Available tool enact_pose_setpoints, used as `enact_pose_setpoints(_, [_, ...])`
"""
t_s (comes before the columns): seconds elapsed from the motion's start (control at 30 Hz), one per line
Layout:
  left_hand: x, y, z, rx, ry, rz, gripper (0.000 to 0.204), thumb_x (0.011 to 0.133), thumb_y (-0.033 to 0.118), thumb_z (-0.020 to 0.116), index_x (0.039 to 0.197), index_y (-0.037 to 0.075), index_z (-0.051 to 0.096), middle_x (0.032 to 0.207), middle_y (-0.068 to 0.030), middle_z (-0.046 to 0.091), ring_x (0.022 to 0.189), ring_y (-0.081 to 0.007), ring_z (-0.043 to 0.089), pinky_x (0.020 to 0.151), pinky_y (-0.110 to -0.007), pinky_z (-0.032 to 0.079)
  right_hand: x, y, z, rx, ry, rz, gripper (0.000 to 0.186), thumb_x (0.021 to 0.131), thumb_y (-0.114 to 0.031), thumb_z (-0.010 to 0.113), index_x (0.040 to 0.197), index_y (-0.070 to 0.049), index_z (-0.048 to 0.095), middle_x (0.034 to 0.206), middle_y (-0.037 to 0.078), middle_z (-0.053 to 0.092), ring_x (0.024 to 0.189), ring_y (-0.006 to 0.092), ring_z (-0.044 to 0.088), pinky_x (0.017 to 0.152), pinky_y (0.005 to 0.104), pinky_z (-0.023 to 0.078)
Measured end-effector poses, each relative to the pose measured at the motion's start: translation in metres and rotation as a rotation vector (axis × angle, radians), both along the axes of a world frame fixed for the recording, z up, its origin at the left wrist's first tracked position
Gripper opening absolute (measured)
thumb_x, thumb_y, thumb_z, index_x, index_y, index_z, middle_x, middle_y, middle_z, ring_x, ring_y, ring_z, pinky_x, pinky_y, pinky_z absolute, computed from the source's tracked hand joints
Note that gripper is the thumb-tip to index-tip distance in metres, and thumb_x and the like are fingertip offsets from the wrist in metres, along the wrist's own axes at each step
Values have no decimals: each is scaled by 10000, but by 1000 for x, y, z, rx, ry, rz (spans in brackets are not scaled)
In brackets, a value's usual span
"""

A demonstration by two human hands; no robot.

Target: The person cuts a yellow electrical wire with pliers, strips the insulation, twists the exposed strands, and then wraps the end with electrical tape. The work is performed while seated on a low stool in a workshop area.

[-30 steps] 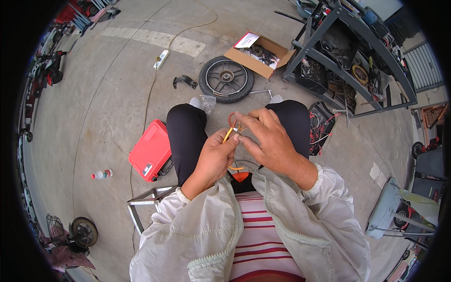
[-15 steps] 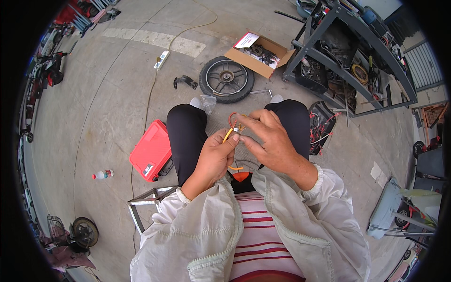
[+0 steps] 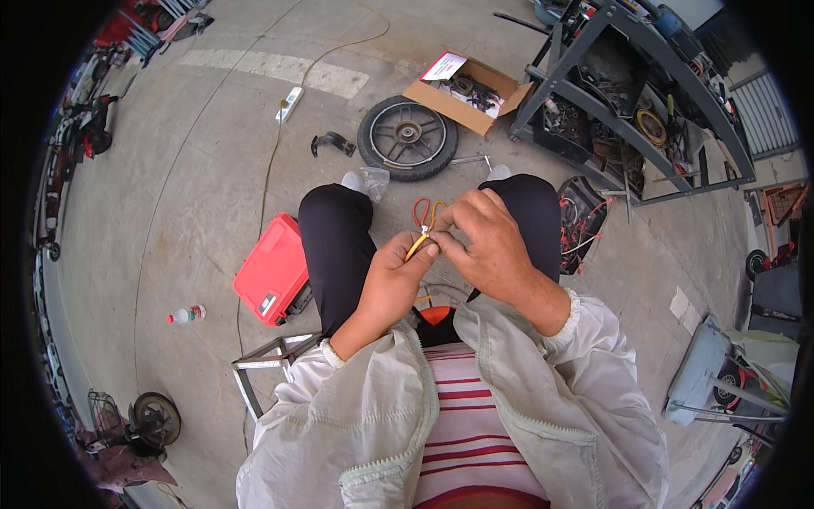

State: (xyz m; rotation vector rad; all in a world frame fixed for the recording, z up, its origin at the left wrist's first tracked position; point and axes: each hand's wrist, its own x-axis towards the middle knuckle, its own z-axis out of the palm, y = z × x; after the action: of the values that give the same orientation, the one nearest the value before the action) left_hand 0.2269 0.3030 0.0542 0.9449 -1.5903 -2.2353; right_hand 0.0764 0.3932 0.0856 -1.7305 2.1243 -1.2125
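Note:
Between my knees, my left hand point(image 3: 392, 284) grips a yellow cable point(image 3: 417, 243) with thumb and fingers. At its top, a white piece point(image 3: 424, 229) joins looped red point(image 3: 420, 203) and yellow wires. My right hand point(image 3: 496, 250) is closed in a pinch beside that junction, its curled fingers touching the wires; its fingertips are partly hidden. More yellow cable and dark wire show below my hands.
A red case point(image 3: 267, 263), bottle point(image 3: 186, 315), metal frame point(image 3: 254, 363) and power strip point(image 3: 288, 105) lie left. Ahead are a wheel point(image 3: 381, 157) and open carton point(image 3: 462, 114). A steel rack point(image 3: 633, 136) and dark tray of wires point(image 3: 581, 229) stand right; parked vehicles line the edges.
My right hand's fingers have curled down from over the wire loops, leaving the red and yellow loops more upright and visible. My left hand stays on the cable.

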Motion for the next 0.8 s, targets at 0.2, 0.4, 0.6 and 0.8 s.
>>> enact_pose_setpoints(0.2, [-1, 1, 0, -80, -41, -25, 177, 984, 162, 623, 982, -15, 626, 730, 54, 515, 680, -27, 421, 608, -225, 370, -2, -1, -7, -9, -127, 43, 137, 803, -79, 716, 891, -53, 614, 889, 111, 568, 893, 340, 552, 787, 431, 459])
enact_pose_setpoints(0.4, [1, 5, -8, -147, -71, -70, 183, 979, 164, 629, 951, -15, 608, 707, 46, 502, 638, -33, 415, 560, -238, 368, -7, -9, -13, -137, -43, -155, 123, 819, -67, 714, 887, -34, 618, 856, 120, 577, 837, 326, 570, 760, 421, 467])
enact_pose_setpoints(0.6, [7, -2, -9, 345, -14, 204, 144, 986, 196, 627, 959, 59, 592, 661, 62, 434, 544, -22, 349, 455, -218, 284, -83, -13, 16, -328, 1, -554, 85, 819, -28, 713, 871, -17, 646, 814, 68, 606, 658, 198, 566, 639, 344, 474])
enact_pose_setpoints(0.8, [-7, -11, -3, 415, 113, 302, 134, 1005, 223, 599, 959, 104, 561, 822, 39, 499, 512, -33, 335, 447, -207, 313, -41, -6, 9, 100, 208, 239, 153, 759, -161, 742, 855, -89, 648, 821, 79, 564, 851, 290, 574, 738, 410, 485])
